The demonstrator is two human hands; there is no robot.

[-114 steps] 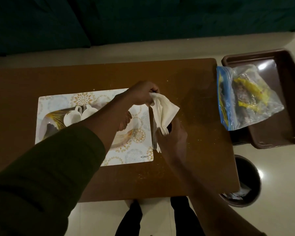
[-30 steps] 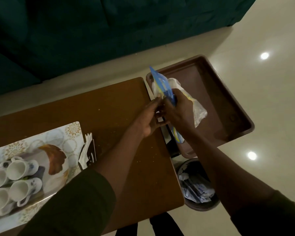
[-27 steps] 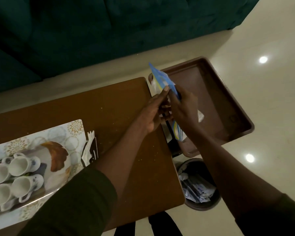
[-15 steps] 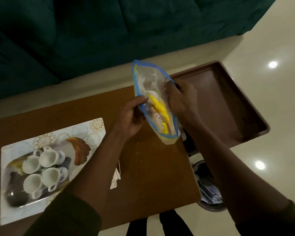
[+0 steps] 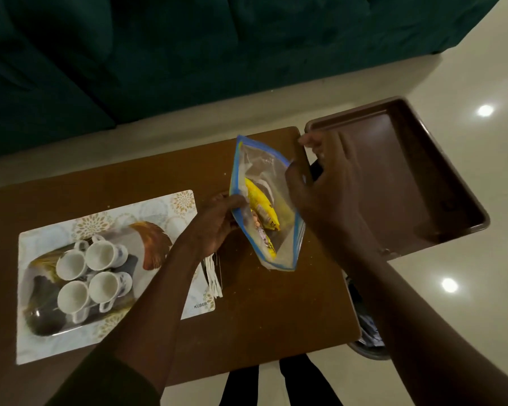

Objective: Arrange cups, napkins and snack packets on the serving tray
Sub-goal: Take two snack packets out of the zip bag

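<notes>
A clear zip bag (image 5: 279, 183) with a blue edge stands on the brown table, with yellow snack packets (image 5: 261, 209) inside. My left hand (image 5: 217, 224) grips the bag's left edge. My right hand (image 5: 320, 189) hovers at the bag's right side with fingers spread; its thumb touches the bag and its fingertips reach the brown tray's corner. Several white cups (image 5: 100, 254) sit together on a shiny serving tray (image 5: 41, 320) lying on a patterned placemat (image 5: 170, 206). A stack of white napkins (image 5: 213, 278) stands beside the mat, partly hidden by my left forearm.
A deep brown tray (image 5: 423, 171) with nothing in it sits off the table's right end. Below it a dark bin (image 5: 367, 338) holds wrappers. A dark green sofa (image 5: 188, 54) runs along the far side. Pale floor lies to the right.
The bag has come out of the brown tray and now stands on the table between my hands. My right hand's fingers have spread off it. The napkins stand by the mat.
</notes>
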